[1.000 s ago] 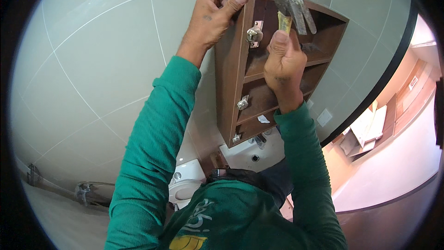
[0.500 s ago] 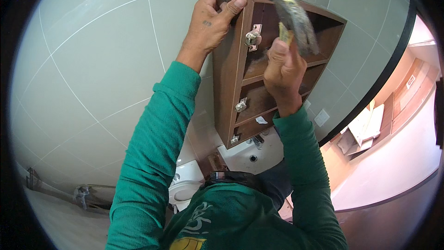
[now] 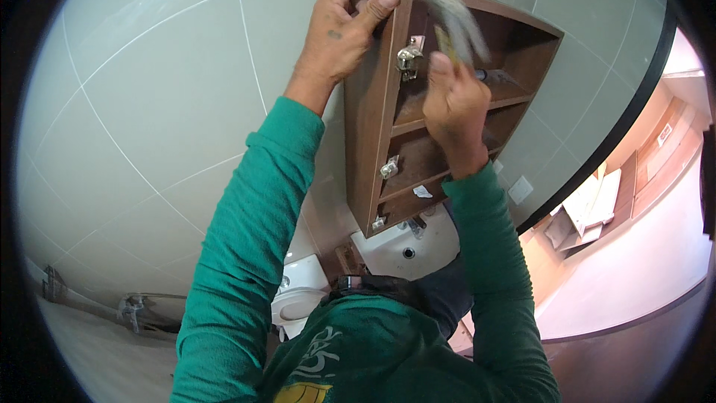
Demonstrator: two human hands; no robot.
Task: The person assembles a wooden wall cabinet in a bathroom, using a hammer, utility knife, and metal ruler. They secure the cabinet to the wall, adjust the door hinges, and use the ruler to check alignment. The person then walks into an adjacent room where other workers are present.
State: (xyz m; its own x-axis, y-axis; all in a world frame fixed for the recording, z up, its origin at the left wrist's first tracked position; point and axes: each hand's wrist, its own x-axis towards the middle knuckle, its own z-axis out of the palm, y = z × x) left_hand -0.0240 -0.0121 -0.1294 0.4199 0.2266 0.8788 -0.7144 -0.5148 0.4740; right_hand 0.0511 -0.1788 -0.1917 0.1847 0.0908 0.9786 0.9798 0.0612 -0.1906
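A tall brown wooden cabinet [image 3: 368,116] with open shelves is fixed against the tiled wall. My left hand [image 3: 339,33] is bent around its upper left corner, with the index finger along the top and the thumb pressed near the front edge. Whether anything small lies under those fingertips is hidden. My right hand [image 3: 456,104] grips a hammer [image 3: 456,19] by its yellowish handle. The hammer's head, smeared by motion, is in front of the top compartment, near the corner. Metal hinges [image 3: 409,60] are mounted down the cabinet's left inner side.
Below the cabinet stand a white washbasin [image 3: 380,254] with a tap [image 3: 418,229] and a white toilet [image 3: 300,283]. Grey tiles [image 3: 164,104] cover the wall. A white switch plate [image 3: 520,189] is near a dark-framed opening on the right. A white scrap [image 3: 422,192] is on the lower shelf.
The hammer and my right hand have shifted slightly left, toward the cabinet's upper left corner. My left hand stays at that corner.
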